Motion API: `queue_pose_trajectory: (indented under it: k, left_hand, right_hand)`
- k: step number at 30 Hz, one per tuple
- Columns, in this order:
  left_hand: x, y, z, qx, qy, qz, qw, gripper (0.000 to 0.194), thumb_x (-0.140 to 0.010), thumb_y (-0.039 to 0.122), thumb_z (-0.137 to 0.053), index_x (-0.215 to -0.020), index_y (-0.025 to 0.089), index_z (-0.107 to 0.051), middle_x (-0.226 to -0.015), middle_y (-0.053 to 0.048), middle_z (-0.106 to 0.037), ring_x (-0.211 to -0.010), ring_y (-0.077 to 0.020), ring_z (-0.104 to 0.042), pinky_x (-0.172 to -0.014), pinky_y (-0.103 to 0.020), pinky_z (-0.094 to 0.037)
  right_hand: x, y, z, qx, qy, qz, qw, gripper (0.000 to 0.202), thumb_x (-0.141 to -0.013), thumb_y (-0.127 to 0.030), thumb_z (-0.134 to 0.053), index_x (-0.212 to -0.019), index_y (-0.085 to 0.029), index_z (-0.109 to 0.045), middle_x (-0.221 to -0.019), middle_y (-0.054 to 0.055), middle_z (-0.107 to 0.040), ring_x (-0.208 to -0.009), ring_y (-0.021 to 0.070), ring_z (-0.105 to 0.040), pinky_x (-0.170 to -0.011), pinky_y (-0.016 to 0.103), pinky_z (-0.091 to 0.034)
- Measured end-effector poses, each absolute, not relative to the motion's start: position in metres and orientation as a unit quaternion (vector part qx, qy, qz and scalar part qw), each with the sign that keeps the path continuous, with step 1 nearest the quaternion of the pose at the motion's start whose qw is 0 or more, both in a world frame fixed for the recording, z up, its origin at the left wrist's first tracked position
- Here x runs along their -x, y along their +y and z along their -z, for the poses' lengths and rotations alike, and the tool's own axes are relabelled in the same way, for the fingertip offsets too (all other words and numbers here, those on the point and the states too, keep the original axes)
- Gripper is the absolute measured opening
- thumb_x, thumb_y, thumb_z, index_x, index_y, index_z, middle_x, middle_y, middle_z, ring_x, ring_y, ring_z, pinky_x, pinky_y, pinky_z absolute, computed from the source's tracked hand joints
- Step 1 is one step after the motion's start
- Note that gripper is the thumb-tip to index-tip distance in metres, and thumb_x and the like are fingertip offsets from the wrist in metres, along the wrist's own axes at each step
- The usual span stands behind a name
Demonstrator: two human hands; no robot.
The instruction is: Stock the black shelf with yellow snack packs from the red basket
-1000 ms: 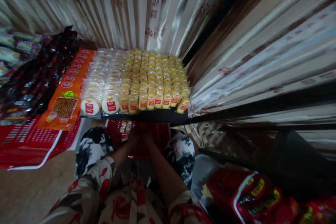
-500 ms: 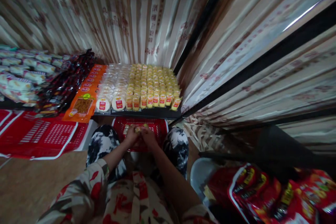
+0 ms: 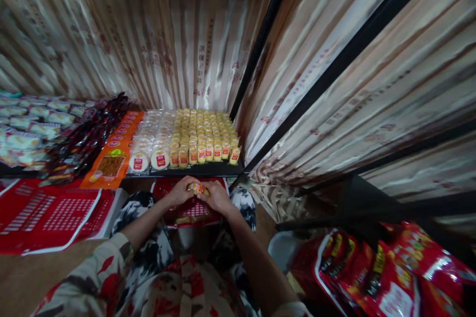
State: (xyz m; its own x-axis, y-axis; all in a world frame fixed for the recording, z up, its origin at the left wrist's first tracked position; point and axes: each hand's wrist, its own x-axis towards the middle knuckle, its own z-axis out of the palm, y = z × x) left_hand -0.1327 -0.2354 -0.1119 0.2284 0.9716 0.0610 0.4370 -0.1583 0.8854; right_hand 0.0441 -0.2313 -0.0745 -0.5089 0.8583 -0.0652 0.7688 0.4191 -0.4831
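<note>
A small yellow wrapped snack (image 3: 198,188) with a red label is held between my two hands. My left hand (image 3: 182,191) pinches its left end, and my right hand (image 3: 217,195) grips its right end. Both hands are above a red plastic basket (image 3: 220,216) between my knees, where a few yellowish packs (image 3: 188,220) lie at the bottom. Just beyond, on a black shelf (image 3: 186,172), stand rows of similar yellow snack packs (image 3: 204,133). Beside these are clear-wrapped round white snacks (image 3: 159,160).
Left along the shelf lie an orange snack bag (image 3: 111,158), dark wrapped packs (image 3: 84,141) and white packets (image 3: 28,124). Another red basket (image 3: 55,213) sits below them. Red snack bags (image 3: 394,267) fill the lower right. Black metal bars (image 3: 320,94) stand before pleated curtains (image 3: 167,25).
My hands have risen from inside the basket to above it, bringing the yellow snack into clear sight. The whole view has tilted, so the shelf appears lower and further left.
</note>
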Motion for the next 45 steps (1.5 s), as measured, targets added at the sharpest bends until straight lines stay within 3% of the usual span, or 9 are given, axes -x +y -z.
queue_pose_trajectory:
  k: [5, 9, 12, 14, 17, 25, 38, 42, 45]
  left_hand:
    - [0.113, -0.218, 0.096, -0.683, 0.49, -0.386, 0.381, 0.043, -0.063, -0.001, -0.048, -0.098, 0.018, -0.063, -0.117, -0.006, -0.056, -0.11, -0.0168, -0.052, -0.101, -0.036, -0.038]
    - [0.092, -0.199, 0.086, -0.661, 0.485, -0.43, 0.378, 0.043, -0.067, 0.002, -0.05, -0.106, 0.018, -0.061, -0.127, -0.008, -0.049, -0.115, -0.0181, -0.049, -0.097, -0.036, -0.042]
    - [0.073, -0.183, 0.082, -0.595, 0.537, -0.465, 0.375, 0.047, -0.07, 0.005, -0.051, -0.116, 0.017, -0.053, -0.117, -0.01, -0.054, -0.094, -0.0148, -0.059, -0.083, -0.032, -0.05]
    - [0.059, -0.173, 0.08, -0.563, 0.571, -0.465, 0.375, 0.041, -0.073, 0.008, -0.052, -0.114, 0.014, -0.053, -0.102, -0.008, -0.06, -0.075, -0.0113, -0.06, -0.076, -0.031, -0.052]
    - [0.043, -0.162, 0.079, -0.552, 0.586, -0.459, 0.376, 0.029, -0.077, 0.012, -0.052, -0.105, 0.014, -0.055, -0.089, -0.005, -0.063, -0.066, -0.0098, -0.058, -0.073, -0.03, -0.052]
    - [0.024, -0.138, 0.086, -0.573, 0.592, -0.454, 0.339, 0.03, -0.076, 0.006, -0.051, -0.105, 0.015, -0.056, -0.101, -0.007, -0.063, -0.088, -0.0136, -0.06, -0.085, -0.032, -0.049]
    - [0.015, -0.13, 0.1, -0.634, 0.601, -0.423, 0.24, 0.031, -0.08, 0.011, -0.05, -0.11, 0.012, -0.052, -0.103, -0.01, -0.057, -0.091, -0.0171, -0.057, -0.087, -0.034, -0.047]
    - [0.011, -0.132, 0.1, -0.643, 0.625, -0.39, 0.211, 0.031, -0.08, 0.014, -0.052, -0.111, 0.015, -0.05, -0.099, -0.008, -0.056, -0.087, -0.0176, -0.057, -0.081, -0.033, -0.048]
    - [0.009, -0.133, 0.1, -0.648, 0.632, -0.379, 0.195, 0.024, -0.08, 0.016, -0.052, -0.104, 0.016, -0.05, -0.094, -0.006, -0.056, -0.085, -0.0176, -0.057, -0.078, -0.032, -0.048]
  right_hand:
    - [-0.061, -0.222, 0.069, 0.514, -0.811, -0.23, 0.159, 0.033, -0.081, -0.032, -0.056, -0.111, -0.021, -0.063, -0.096, 0.005, -0.067, -0.089, 0.019, -0.056, -0.083, 0.029, -0.038]
    - [-0.07, -0.213, 0.073, 0.548, -0.766, -0.239, 0.238, 0.032, -0.079, -0.03, -0.057, -0.109, -0.02, -0.063, -0.094, 0.003, -0.067, -0.081, 0.0166, -0.057, -0.079, 0.028, -0.04]
    - [-0.071, -0.206, 0.078, 0.608, -0.704, -0.205, 0.304, 0.034, -0.08, -0.033, -0.055, -0.11, -0.019, -0.062, -0.093, 0.004, -0.067, -0.083, 0.0178, -0.055, -0.076, 0.027, -0.041]
    - [-0.069, -0.2, 0.082, 0.65, -0.664, -0.156, 0.334, 0.036, -0.081, -0.034, -0.054, -0.112, -0.017, -0.06, -0.094, 0.006, -0.066, -0.087, 0.02, -0.054, -0.079, 0.03, -0.041]
    - [-0.067, -0.19, 0.088, 0.687, -0.627, -0.096, 0.354, 0.039, -0.082, -0.033, -0.052, -0.115, -0.014, -0.056, -0.102, 0.009, -0.064, -0.093, 0.0235, -0.051, -0.084, 0.033, -0.04]
    - [-0.067, -0.163, 0.104, 0.688, -0.595, -0.091, 0.404, 0.037, -0.084, -0.03, -0.046, -0.116, -0.013, -0.05, -0.102, 0.012, -0.06, -0.096, 0.0248, -0.051, -0.082, 0.036, -0.043]
    - [-0.072, -0.157, 0.113, 0.644, -0.563, -0.143, 0.498, 0.04, -0.088, -0.024, -0.035, -0.126, -0.014, -0.045, -0.122, 0.016, -0.045, -0.09, 0.0167, -0.058, -0.088, 0.033, -0.045]
    - [-0.075, -0.157, 0.116, 0.671, -0.549, -0.117, 0.485, 0.048, -0.088, -0.023, -0.034, -0.135, -0.014, -0.034, -0.133, 0.018, -0.036, -0.113, 0.023, -0.049, -0.093, 0.038, -0.043]
    - [-0.077, -0.155, 0.117, 0.677, -0.563, -0.112, 0.461, 0.048, -0.088, -0.022, -0.034, -0.135, -0.014, -0.035, -0.136, 0.017, -0.035, -0.122, 0.0246, -0.042, -0.096, 0.04, -0.042]
